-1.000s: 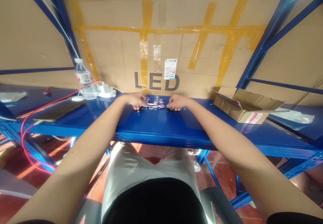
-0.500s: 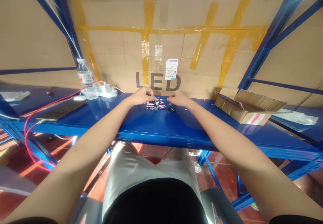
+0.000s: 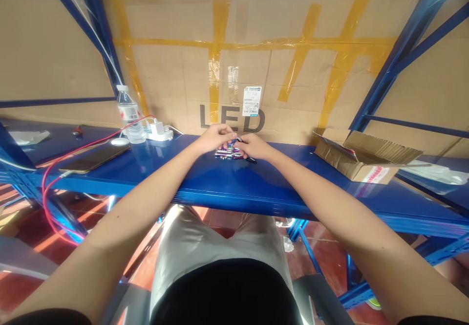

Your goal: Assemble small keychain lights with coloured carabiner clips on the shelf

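My left hand (image 3: 218, 137) is over the far part of the blue shelf, fingers curled together and pinched. My right hand (image 3: 254, 147) meets it from the right, its thumb and forefinger closed at a small dark piece (image 3: 239, 140). The fingertips of both hands nearly touch around that piece, and they hide most of it. Beneath the hands lies a small heap of shiny slim metallic pieces (image 3: 229, 153), purple and silver, too small to name. A black clip-like piece (image 3: 251, 160) rests on the shelf just below my right hand.
A blue metal shelf (image 3: 220, 181) spans the view before a large cardboard sheet (image 3: 176, 75). To the left are a water bottle (image 3: 131, 115), a white power strip (image 3: 159, 132), a phone (image 3: 95, 158) and a red cable (image 3: 47, 188). An open cardboard box (image 3: 361, 161) stands at right.
My hands have come together above the heap; before, they were apart. My right hand has moved left, over part of the black clip-like piece. The whole view has shifted slightly.
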Tool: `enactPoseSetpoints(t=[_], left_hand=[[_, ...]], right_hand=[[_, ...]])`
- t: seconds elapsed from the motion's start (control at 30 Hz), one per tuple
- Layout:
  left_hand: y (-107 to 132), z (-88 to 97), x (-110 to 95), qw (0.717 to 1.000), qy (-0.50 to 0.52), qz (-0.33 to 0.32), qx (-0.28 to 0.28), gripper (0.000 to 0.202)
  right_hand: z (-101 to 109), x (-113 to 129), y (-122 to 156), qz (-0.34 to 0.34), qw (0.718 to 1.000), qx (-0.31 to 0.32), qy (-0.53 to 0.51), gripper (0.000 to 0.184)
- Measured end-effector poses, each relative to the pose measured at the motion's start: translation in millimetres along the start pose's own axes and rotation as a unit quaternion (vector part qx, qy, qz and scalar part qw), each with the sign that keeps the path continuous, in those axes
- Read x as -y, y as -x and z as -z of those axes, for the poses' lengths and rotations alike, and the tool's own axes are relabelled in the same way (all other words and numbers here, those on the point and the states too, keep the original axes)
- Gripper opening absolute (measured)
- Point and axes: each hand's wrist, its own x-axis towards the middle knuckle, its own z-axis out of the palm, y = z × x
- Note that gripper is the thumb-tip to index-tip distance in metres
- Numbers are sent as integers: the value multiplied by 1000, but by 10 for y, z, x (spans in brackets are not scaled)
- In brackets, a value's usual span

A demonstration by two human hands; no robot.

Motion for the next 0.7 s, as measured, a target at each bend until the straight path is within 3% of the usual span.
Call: enactPoseSetpoints(t=[0.07, 0.1, 0.2, 0.37, 0.7], left_hand=[[13, 86, 39, 996, -90, 12, 27, 19], [22, 129, 55, 989, -130, 32, 66, 17], [46, 221, 78, 967, -200, 81, 134, 13], [35, 228, 97, 962, -213, 83, 150, 21], [25, 172, 189, 948, -223, 110, 197, 22]], right_hand=[[40, -50, -19, -13, 999, -29, 44, 30], [58, -77, -29, -10, 997, -42, 63, 30], [91, -131, -48, -23, 996, -42, 74, 28], [89, -105, -27, -55, 997, 0, 51, 23], [62, -24, 32, -56, 996, 31, 54, 22]])
